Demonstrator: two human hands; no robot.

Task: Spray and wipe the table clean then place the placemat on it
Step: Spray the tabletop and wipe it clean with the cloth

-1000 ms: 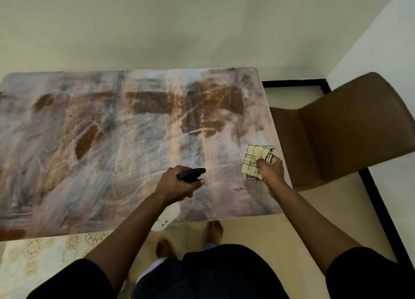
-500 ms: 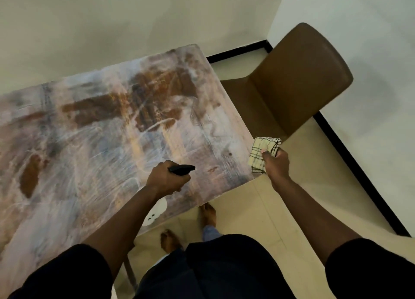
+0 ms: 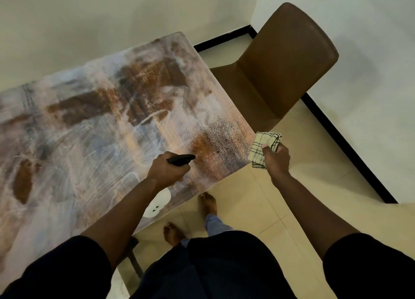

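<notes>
Two hands work over a marbled table [image 3: 89, 130]: the left hand [image 3: 166, 171] grips a black-nozzled spray bottle [image 3: 180, 159] above the speckled near corner, while the right hand [image 3: 275, 161] pinches a folded checked cloth [image 3: 261, 147] just past the table's edge.

Left hand [image 3: 166, 171] gripping black spray bottle [image 3: 180, 159] over marbled surface [image 3: 89, 130], speckled droplets at nozzle's 2 o'clock, right hand [image 3: 276, 161] pinching checked cloth [image 3: 263, 148] off the corner, brown chair [image 3: 285, 58] at 1 o'clock
</notes>
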